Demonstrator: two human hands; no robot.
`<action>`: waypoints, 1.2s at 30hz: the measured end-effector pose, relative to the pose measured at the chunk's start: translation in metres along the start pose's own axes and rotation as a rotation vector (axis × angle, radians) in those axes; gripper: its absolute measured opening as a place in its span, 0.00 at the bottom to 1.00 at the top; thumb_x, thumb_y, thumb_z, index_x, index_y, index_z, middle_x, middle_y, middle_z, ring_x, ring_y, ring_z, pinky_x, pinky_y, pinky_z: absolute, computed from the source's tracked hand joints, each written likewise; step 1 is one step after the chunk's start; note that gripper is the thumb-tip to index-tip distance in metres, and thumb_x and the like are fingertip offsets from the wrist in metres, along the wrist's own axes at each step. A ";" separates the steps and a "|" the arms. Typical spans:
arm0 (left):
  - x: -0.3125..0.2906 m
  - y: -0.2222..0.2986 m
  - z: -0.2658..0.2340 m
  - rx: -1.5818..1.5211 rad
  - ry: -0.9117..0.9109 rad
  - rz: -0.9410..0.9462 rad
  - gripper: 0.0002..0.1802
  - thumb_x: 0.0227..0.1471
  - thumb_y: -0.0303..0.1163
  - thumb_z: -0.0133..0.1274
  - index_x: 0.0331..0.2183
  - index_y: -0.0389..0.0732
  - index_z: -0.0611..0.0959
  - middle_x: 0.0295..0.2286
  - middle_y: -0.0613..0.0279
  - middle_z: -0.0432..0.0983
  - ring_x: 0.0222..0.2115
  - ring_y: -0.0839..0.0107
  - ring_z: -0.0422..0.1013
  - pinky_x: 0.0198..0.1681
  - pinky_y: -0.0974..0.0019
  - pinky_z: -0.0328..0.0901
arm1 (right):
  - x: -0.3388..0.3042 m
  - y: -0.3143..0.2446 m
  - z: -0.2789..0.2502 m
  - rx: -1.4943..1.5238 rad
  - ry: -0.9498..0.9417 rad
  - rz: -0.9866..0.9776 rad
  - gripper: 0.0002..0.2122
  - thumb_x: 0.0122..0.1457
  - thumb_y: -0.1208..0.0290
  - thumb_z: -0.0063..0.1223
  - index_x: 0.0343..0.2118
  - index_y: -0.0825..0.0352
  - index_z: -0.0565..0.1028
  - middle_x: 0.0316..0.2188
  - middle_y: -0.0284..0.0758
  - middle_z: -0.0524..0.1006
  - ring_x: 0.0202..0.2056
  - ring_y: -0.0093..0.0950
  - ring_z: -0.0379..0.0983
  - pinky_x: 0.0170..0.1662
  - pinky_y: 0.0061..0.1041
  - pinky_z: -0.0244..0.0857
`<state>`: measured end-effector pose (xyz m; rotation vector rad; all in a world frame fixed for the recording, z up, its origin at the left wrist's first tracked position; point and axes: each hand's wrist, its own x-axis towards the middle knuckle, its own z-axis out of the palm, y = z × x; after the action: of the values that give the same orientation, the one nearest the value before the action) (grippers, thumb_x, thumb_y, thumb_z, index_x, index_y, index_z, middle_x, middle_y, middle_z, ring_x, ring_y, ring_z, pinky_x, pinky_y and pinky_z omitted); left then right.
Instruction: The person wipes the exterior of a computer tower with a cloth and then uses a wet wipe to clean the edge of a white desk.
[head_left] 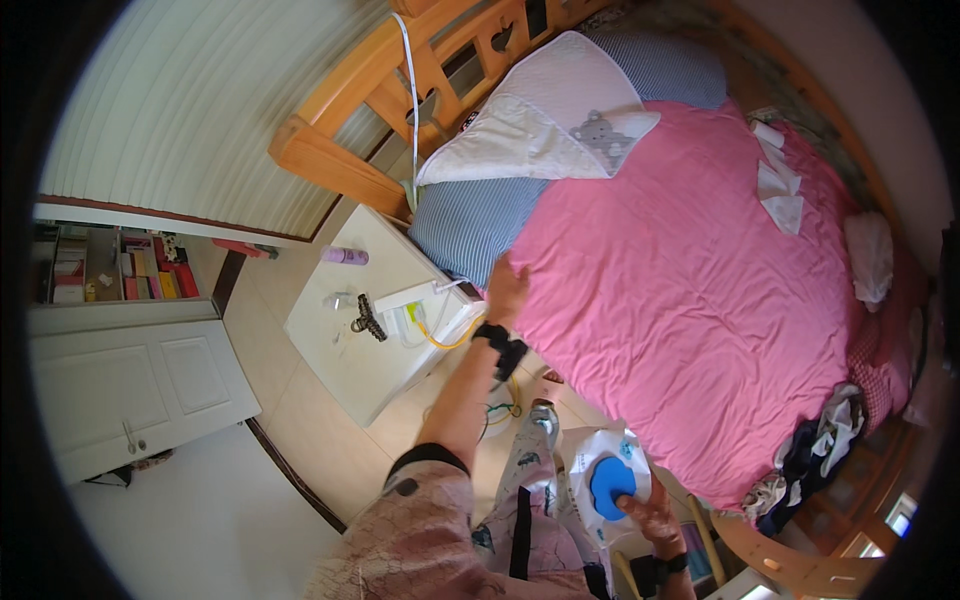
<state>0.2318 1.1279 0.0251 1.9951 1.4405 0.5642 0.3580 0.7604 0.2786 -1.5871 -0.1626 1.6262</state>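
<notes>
My left hand (508, 290) reaches forward to the near left edge of the bed, where the blue striped pillow (470, 230) meets the pink quilt (660, 270). Its fingers look stretched and apart against the cloth, with nothing visible in them. Low in front of me, my right hand (655, 515) grips a white soft pack of wipes (588, 452) by its right side. The pack's blue scalloped lid (611, 487) faces up and looks closed. Dark bands circle both wrists.
A white bedside cabinet (340, 290) left of the bed carries a purple can (345, 256), a brown hair claw (369, 318), a white power strip (405, 296) and a yellow cable (436, 342). A bear-print blanket (545, 110) covers the pillows. Clothes (815, 450) lie at the bed's right.
</notes>
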 end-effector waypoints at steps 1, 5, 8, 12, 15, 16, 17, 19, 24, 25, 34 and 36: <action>-0.015 0.021 0.015 -0.145 -0.041 -0.113 0.24 0.49 0.37 0.54 0.44 0.32 0.74 0.39 0.39 0.74 0.42 0.45 0.70 0.46 0.55 0.65 | -0.006 0.007 -0.004 0.000 0.006 -0.007 0.36 0.46 0.61 0.67 0.55 0.71 0.63 0.42 0.37 0.74 0.42 0.26 0.69 0.46 0.28 0.65; -0.105 0.066 0.061 -0.336 -0.209 -0.234 0.20 0.51 0.36 0.55 0.42 0.32 0.76 0.36 0.45 0.77 0.39 0.56 0.75 0.43 0.63 0.68 | -0.039 0.038 -0.013 0.029 0.002 -0.037 0.38 0.45 0.60 0.68 0.56 0.71 0.61 0.43 0.36 0.73 0.44 0.26 0.69 0.48 0.28 0.64; -0.192 0.080 0.076 -0.218 -0.382 -0.215 0.17 0.51 0.36 0.54 0.40 0.33 0.76 0.35 0.51 0.79 0.40 0.61 0.75 0.44 0.65 0.67 | -0.073 0.053 -0.021 0.106 0.009 -0.051 0.38 0.45 0.60 0.68 0.57 0.72 0.61 0.45 0.37 0.72 0.45 0.26 0.68 0.49 0.28 0.63; -0.308 0.065 0.071 -0.151 -0.477 -0.197 0.15 0.51 0.38 0.52 0.37 0.37 0.78 0.34 0.53 0.78 0.38 0.59 0.74 0.42 0.62 0.67 | -0.120 0.114 -0.051 0.019 0.058 -0.122 0.39 0.44 0.59 0.69 0.56 0.72 0.62 0.46 0.38 0.72 0.48 0.28 0.67 0.51 0.29 0.62; -0.387 0.031 0.051 -0.031 -0.544 0.088 0.13 0.49 0.38 0.51 0.27 0.36 0.79 0.27 0.48 0.76 0.31 0.49 0.72 0.36 0.54 0.67 | -0.168 0.135 -0.067 -0.012 0.084 -0.102 0.36 0.44 0.60 0.69 0.54 0.71 0.64 0.43 0.37 0.74 0.44 0.27 0.69 0.49 0.28 0.64; -0.412 0.026 0.035 -0.012 -0.530 0.008 0.15 0.50 0.39 0.49 0.24 0.36 0.78 0.27 0.47 0.75 0.31 0.49 0.72 0.36 0.52 0.66 | -0.192 0.143 -0.067 0.028 0.122 -0.080 0.35 0.44 0.58 0.69 0.53 0.71 0.66 0.42 0.35 0.75 0.43 0.26 0.70 0.47 0.28 0.65; -0.435 0.015 0.020 -0.036 -0.564 -0.112 0.17 0.50 0.42 0.48 0.24 0.35 0.78 0.26 0.46 0.75 0.31 0.48 0.71 0.36 0.52 0.66 | -0.210 0.159 -0.071 0.075 0.138 -0.088 0.35 0.44 0.60 0.69 0.53 0.71 0.66 0.42 0.34 0.75 0.43 0.25 0.70 0.47 0.27 0.65; -0.476 0.007 -0.007 -0.049 -0.569 -0.179 0.19 0.49 0.44 0.48 0.23 0.36 0.77 0.26 0.45 0.75 0.31 0.47 0.71 0.35 0.51 0.65 | -0.242 0.204 -0.090 0.169 0.175 -0.049 0.34 0.44 0.63 0.69 0.54 0.70 0.65 0.42 0.33 0.75 0.43 0.24 0.71 0.48 0.26 0.64; -0.542 -0.035 -0.065 0.193 -0.755 -0.303 0.18 0.49 0.43 0.48 0.22 0.37 0.76 0.25 0.46 0.76 0.30 0.48 0.72 0.34 0.51 0.65 | -0.295 0.284 -0.108 0.248 0.212 0.006 0.36 0.44 0.61 0.70 0.55 0.69 0.64 0.43 0.34 0.74 0.43 0.26 0.71 0.49 0.27 0.65; -0.552 -0.040 -0.072 0.183 -0.736 -0.406 0.17 0.49 0.43 0.48 0.21 0.38 0.76 0.25 0.46 0.76 0.30 0.48 0.72 0.34 0.51 0.65 | -0.299 0.297 -0.106 0.259 0.236 0.020 0.37 0.44 0.60 0.70 0.55 0.69 0.64 0.44 0.35 0.74 0.43 0.26 0.71 0.49 0.27 0.65; -0.568 -0.156 -0.067 0.260 -0.512 -0.418 0.11 0.51 0.35 0.49 0.22 0.41 0.74 0.19 0.65 0.70 0.22 0.71 0.67 0.28 0.67 0.64 | -0.264 0.351 -0.056 0.293 0.208 0.052 0.37 0.45 0.59 0.68 0.56 0.71 0.63 0.45 0.35 0.73 0.45 0.27 0.69 0.51 0.28 0.63; -0.561 -0.175 -0.056 0.075 -0.489 -0.602 0.04 0.53 0.32 0.50 0.28 0.44 0.76 0.22 0.72 0.70 0.26 0.76 0.69 0.29 0.70 0.65 | -0.262 0.356 -0.043 0.352 0.199 0.086 0.37 0.45 0.59 0.68 0.56 0.71 0.63 0.45 0.35 0.73 0.46 0.27 0.69 0.51 0.28 0.63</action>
<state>-0.1038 0.6482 -0.0496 1.4840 1.6333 -0.2261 0.1920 0.3490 0.2525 -1.4831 0.2856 1.4550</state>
